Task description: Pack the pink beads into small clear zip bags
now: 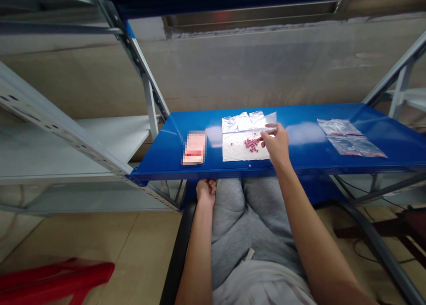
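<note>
Two hands are in view. The right hand [275, 144] reaches forward over the blue shelf [299, 114], with thumb and forefinger closed together on the lower edge of a small clear bag [267, 120]. The remaining fingers are curled under the palm. The bag is lifted slightly off the shelf, just beside a heap of pink pellets [252, 144].

The heap lies on a white sheet [233, 153] at the centre of the shelf. One stray pellet [249, 165] rests on the bare shelf near the front edge, just off the sheet. Several empty clear bags [242, 121] lie flat along the far edge of the sheet.

The left hand [206, 192] is below the front edge of the shelf, beside the grey trousers [233, 225], with its fingers curled shut. Whether it encloses anything cannot be determined.

Filled bags [349, 140] lie well apart on the right of the shelf. A blurred pink item [194, 148] lies to the left of the sheet.
</note>
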Demonstrator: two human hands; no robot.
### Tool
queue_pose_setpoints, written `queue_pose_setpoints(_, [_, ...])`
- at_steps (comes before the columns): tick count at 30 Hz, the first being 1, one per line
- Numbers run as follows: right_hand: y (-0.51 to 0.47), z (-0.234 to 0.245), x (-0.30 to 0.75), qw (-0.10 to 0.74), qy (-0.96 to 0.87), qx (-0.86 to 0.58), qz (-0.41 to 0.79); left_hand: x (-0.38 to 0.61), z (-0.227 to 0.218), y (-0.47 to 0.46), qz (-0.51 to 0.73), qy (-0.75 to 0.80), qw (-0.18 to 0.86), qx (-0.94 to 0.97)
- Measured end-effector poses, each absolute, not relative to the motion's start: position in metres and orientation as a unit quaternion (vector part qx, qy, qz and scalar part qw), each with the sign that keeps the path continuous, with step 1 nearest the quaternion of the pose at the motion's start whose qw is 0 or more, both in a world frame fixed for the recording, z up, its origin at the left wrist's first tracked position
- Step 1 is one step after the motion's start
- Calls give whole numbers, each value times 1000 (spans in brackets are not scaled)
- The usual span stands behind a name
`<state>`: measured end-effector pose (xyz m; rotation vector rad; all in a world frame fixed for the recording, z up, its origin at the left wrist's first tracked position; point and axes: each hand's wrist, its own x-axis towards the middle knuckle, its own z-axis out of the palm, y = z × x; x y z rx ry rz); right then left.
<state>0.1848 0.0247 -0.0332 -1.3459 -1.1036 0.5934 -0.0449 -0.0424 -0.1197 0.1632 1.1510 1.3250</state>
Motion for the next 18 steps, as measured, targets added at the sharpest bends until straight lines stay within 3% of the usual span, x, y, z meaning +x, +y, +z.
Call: queue_pose_setpoints(18, [14,-45,175,640,-426,-481,421,-28,-99,-68,448,476,755,50])
